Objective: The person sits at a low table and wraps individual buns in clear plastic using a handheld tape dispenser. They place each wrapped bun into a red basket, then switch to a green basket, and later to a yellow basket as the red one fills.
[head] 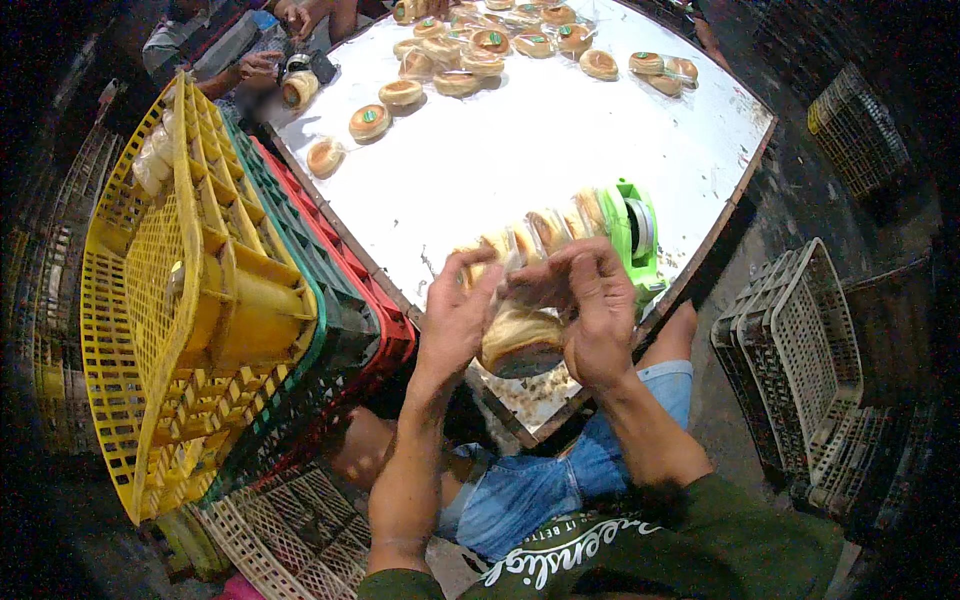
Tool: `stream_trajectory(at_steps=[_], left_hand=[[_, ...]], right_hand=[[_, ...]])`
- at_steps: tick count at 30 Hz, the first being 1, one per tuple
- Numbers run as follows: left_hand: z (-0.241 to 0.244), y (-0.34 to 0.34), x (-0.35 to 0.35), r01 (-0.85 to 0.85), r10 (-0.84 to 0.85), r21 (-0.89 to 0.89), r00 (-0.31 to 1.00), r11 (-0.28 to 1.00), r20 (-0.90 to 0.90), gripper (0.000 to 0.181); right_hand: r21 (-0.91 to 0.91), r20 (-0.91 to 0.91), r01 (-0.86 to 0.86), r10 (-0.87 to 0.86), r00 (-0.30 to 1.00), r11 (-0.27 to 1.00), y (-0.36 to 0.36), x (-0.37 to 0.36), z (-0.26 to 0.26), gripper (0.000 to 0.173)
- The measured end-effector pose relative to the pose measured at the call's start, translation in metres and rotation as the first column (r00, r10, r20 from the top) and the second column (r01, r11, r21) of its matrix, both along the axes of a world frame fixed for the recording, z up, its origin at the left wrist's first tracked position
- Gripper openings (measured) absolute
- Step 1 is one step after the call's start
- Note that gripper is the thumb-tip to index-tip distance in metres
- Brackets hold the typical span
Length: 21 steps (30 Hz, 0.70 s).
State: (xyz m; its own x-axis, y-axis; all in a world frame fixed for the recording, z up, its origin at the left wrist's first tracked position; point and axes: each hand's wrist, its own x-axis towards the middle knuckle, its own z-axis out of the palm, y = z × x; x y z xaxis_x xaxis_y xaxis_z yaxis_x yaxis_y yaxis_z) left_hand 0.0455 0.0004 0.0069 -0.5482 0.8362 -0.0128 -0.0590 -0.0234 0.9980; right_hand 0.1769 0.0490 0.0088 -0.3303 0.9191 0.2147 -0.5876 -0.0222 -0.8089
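Note:
My left hand (461, 311) pinches what looks like clear plastic wrap (512, 262) between thumb and fingers. From the other side, the bent fingers of my right hand (600, 300) reach to the same spot; motion blur hides whether they grip it. Between my wrists, near the table corner, a round bread bun (523, 339) stands on its edge. Just beyond my hands runs a row of wrapped buns (551, 229), partly covered by my fingers. A green tape dispenser (634, 232) stands at the row's right end.
Wrapped buns (487, 45), some with green stickers, lie piled on the white table (525, 142)'s far side. Nested yellow (255, 300), green and red plastic crates lean along the left edge. Pale crates (817, 360) stand on the floor at right. Another person's hand (259, 66) is at upper left.

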Motion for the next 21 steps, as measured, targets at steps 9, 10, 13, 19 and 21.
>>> stream_trajectory(at_steps=[9,10,13,19,21], left_hand=[[0.001,-0.013,0.039,-0.103,0.109,0.106,0.993,0.989,-0.052,0.017],[0.001,-0.014,0.031,-0.079,0.077,0.131,0.997,0.988,0.018,0.019],[-0.001,-0.010,0.024,-0.131,0.102,0.189,0.983,0.973,0.152,0.027],[0.003,-0.007,0.016,-0.276,0.206,0.128,0.894,0.952,0.398,0.028],[0.004,-0.009,0.020,-0.320,0.301,0.074,0.933,0.944,0.195,0.025]], right_hand=[[0.239,0.353,0.237,-0.312,0.882,0.942,0.002,-0.005,-0.001,0.017],[0.256,0.406,0.230,-0.321,0.856,0.939,0.002,-0.005,0.002,0.017],[0.370,0.500,0.115,-0.302,0.812,0.922,0.010,0.001,0.008,0.020],[0.823,0.440,-0.062,-0.565,0.698,0.565,-0.013,-0.004,-0.003,0.035],[0.680,0.594,-0.158,-0.412,0.690,0.715,-0.020,-0.009,0.001,0.038]])
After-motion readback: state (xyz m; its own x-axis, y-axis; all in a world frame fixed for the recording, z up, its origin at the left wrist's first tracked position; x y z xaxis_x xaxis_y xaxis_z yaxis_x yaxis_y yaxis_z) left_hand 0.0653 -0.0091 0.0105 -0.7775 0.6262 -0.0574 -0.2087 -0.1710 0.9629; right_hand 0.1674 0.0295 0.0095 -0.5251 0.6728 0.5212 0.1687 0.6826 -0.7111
